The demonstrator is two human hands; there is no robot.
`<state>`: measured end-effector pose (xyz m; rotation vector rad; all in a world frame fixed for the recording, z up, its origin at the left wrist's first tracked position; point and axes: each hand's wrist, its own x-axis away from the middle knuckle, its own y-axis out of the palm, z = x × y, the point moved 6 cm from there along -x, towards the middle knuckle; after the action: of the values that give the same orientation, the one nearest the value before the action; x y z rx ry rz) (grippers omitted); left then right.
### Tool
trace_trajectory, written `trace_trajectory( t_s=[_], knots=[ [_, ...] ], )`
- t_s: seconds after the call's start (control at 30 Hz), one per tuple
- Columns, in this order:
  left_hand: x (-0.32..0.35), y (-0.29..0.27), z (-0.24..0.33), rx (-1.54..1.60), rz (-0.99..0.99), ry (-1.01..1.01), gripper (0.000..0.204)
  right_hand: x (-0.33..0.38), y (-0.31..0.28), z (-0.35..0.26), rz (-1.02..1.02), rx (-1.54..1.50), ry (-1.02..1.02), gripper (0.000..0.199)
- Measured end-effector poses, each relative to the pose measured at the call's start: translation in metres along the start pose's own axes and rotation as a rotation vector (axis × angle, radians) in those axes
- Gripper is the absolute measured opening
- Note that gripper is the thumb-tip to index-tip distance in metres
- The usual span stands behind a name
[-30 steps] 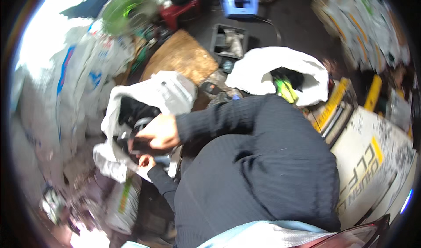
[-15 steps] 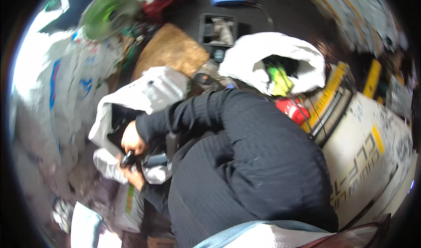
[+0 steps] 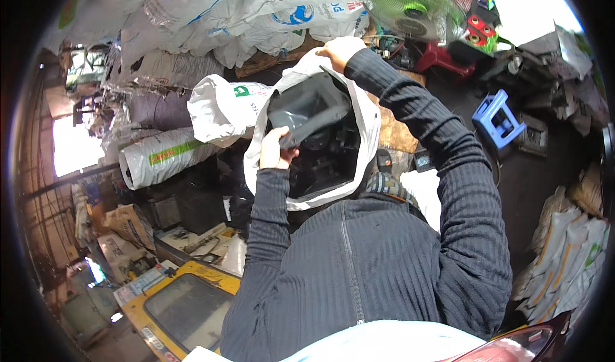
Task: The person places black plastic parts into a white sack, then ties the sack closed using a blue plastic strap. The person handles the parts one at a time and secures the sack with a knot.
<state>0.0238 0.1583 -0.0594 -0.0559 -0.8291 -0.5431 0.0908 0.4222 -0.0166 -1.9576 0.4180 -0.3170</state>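
Observation:
A large white woven sack (image 3: 368, 147) stands open in front of me, with several black plastic parts (image 3: 327, 154) inside. My left hand (image 3: 275, 150) is closed on the near-left edge of a dark, box-shaped plastic piece (image 3: 296, 117), thumb on top. The piece is tilted within the sack's mouth; whether it rests on the parts below cannot be seen. At the far rim, my right hand (image 3: 339, 52) is closed on the folded edge of the sack, its fingertips partly hidden by the cloth.
Another white sack (image 3: 214, 109) leans at the left, beside a rolled white bag (image 3: 163, 157). Stuffed white sacks (image 3: 256, 16) line the back. A green fan (image 3: 416, 9) and a blue stool (image 3: 498, 118) stand to the right. A yellow-framed machine (image 3: 192, 304) is near left.
My view has swung left. My hands, earlier close together around a small black object, are now apart: the left on the dark plastic piece, the right on the sack's rim.

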Motion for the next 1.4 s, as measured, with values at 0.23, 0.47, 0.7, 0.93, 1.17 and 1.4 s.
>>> trace_trajectory(
  t_s=[0.23, 0.47, 0.7, 0.93, 1.17, 1.4],
  knots=[
    [-0.047, 0.082, 0.0, 0.478, 0.027, 0.181, 0.022, -0.005, 0.011, 0.014, 0.271, -0.18, -0.288, 0.038],
    [-0.049, 0.073, -0.005, 0.696, 0.225, 0.237, 0.027, -0.006, 0.009, 0.029, 0.208, -0.254, -0.328, 0.041],
    [-0.115, 0.144, -0.003, -0.009, -0.001, 0.14, 0.066, 0.001, -0.005, 0.001, 0.079, -0.16, -0.321, 0.036],
    [-0.082, 0.095, 0.015, -1.133, 0.019, 0.126, 0.09, 0.031, -0.043, -0.055, 0.488, -0.017, -0.296, 0.032],
    [0.023, -0.07, 0.072, -0.8, 0.205, 0.738, 0.057, 0.018, 0.087, -0.095, 0.162, -0.087, -0.249, 0.063],
    [0.06, -0.424, -0.07, 0.256, 0.95, 0.556, 0.031, 0.017, 0.145, -0.055, 0.103, 0.132, -0.143, 0.076]
  ],
)
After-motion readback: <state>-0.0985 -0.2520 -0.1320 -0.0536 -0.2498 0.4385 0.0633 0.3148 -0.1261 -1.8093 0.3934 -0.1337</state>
